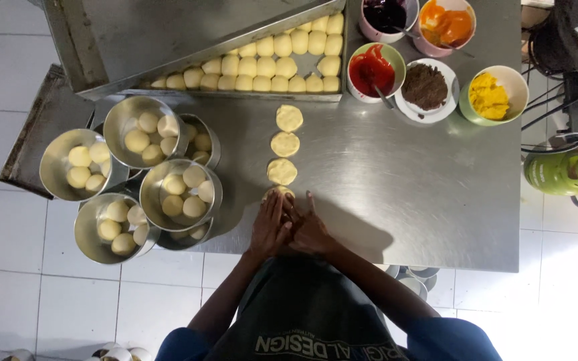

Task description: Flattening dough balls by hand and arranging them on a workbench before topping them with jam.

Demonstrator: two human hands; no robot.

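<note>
Both your hands are down flat on the steel table (403, 194), side by side at the near edge, pressing a piece of dough (278, 192) that peeks out past your fingertips. Your left hand (269, 227) lies with fingers together and stretched over the dough; your right hand (310, 230) lies against it, fingers spread a little, nothing gripped in either (the palms do the work, it seems).

Three flattened dough discs (284, 144) sit in a line running away from you, just beyond the piece under your hands, likely so each pressed one stays within reach and in order. To your left, five round metal tins (180, 194) are stacked overlapping, each holding pale dough balls (150, 137), probably kept close to your left hand for easy picking. Farther off, a rectangular tray (235, 93) carries rows of more dough balls, half covered by a second tray (188, 33) set askew on top.

At the far right stand five bowls of filling: dark purple (384, 13), orange (446, 25), red (371, 72), brown (425, 87) and yellow (489, 97).
</note>
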